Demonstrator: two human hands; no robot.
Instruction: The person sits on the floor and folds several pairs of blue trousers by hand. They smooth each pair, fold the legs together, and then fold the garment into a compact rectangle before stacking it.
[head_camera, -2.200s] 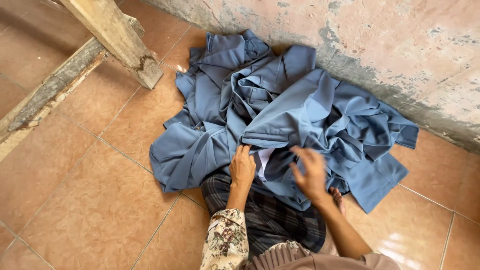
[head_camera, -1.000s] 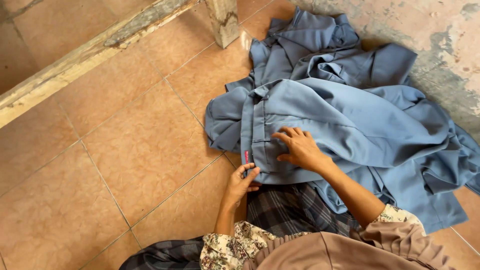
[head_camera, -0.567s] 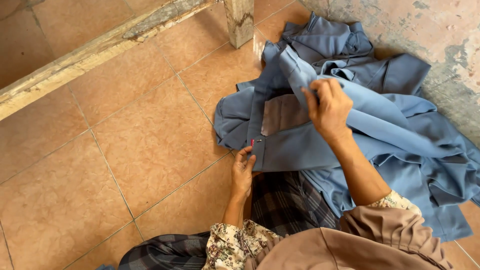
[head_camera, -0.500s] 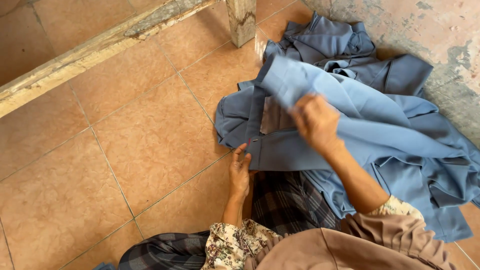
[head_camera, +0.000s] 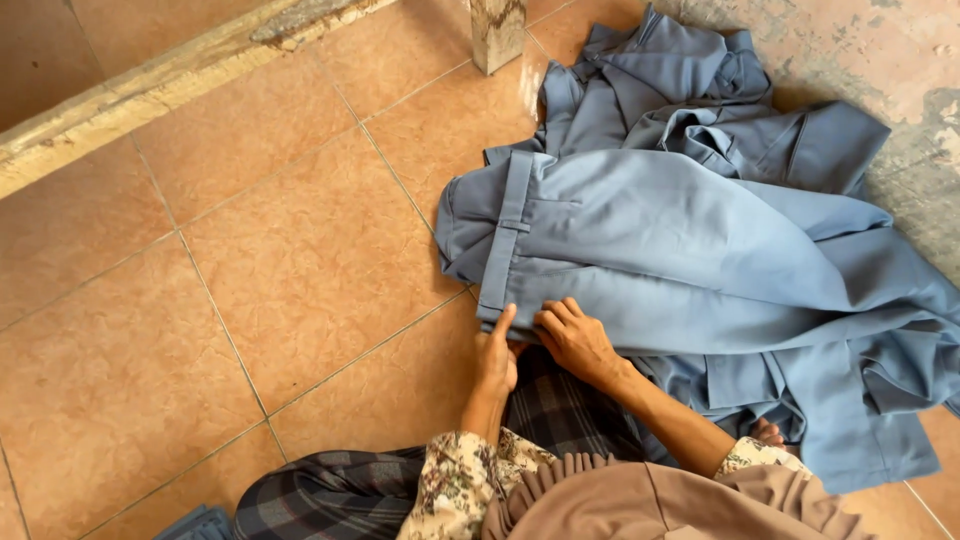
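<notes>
In the head view, the pair of blue-grey cloth trousers (head_camera: 640, 235) now lies spread flat across the right half of the frame, on top of a heap of blue-grey garments (head_camera: 700, 90) that runs to the upper right against the stained plaster wall (head_camera: 880, 50). Half a second ago the right hand held this cloth lifted in the air; it has since come down, and the waistband (head_camera: 508, 235) with its belt loop runs straight from the upper centre towards the hands.

The left hand (head_camera: 497, 355) sits at the lower end of the waistband, fingers pressed together and extended, fingertips on the band's edge. The right hand (head_camera: 575, 335) rests just beside it, fingers curled and close together, knuckles up, pressing the cloth down; whether it pinches a fold I cannot tell.

The orange-brown floor tiles (head_camera: 250, 260) fill the left, with a weathered wooden beam (head_camera: 150, 90) across the upper left.
</notes>
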